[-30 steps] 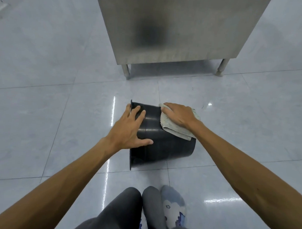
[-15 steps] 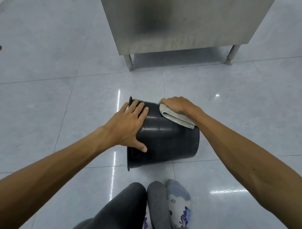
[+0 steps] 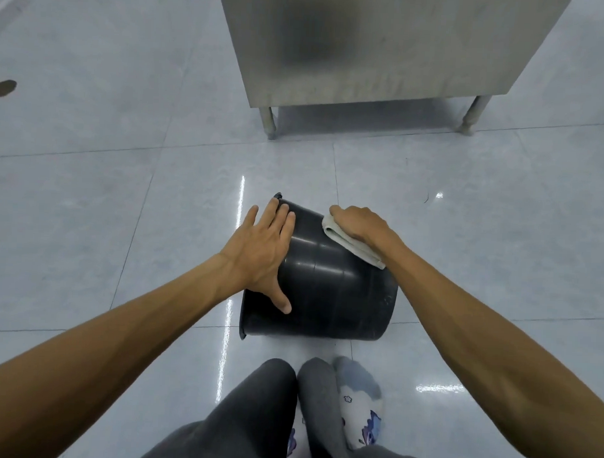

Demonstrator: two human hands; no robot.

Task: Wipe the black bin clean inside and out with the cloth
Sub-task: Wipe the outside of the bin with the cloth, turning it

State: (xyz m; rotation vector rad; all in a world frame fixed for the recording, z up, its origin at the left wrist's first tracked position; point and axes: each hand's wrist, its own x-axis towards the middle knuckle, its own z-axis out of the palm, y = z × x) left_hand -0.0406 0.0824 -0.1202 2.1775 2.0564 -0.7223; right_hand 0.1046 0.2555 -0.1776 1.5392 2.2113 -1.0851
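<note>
Glossy tiled floor [image 3: 88, 221]: black bin [image 3: 329, 291] on its side before our knees. Left hand [image 3: 262, 255] flat, splayed, bracing its wall; right hand [image 3: 359, 224] pressing folded cloth [image 3: 348, 244] on the far side. Risk: round bin rolls or skids under pressure.

- Left hand [image 3: 264, 253]: flat, palm down, fingers spread, thumb stretched toward the person; it rests on the bin [image 3: 329, 291] near the rim end.
- Right hand [image 3: 360, 224]: palm down, fingers curled, pressing the cloth [image 3: 349, 246] onto the far upper side of the bin.
- Both forearms bare, reaching forward from the lower corners.
- Knees bent, a socked foot on the floor.
</note>
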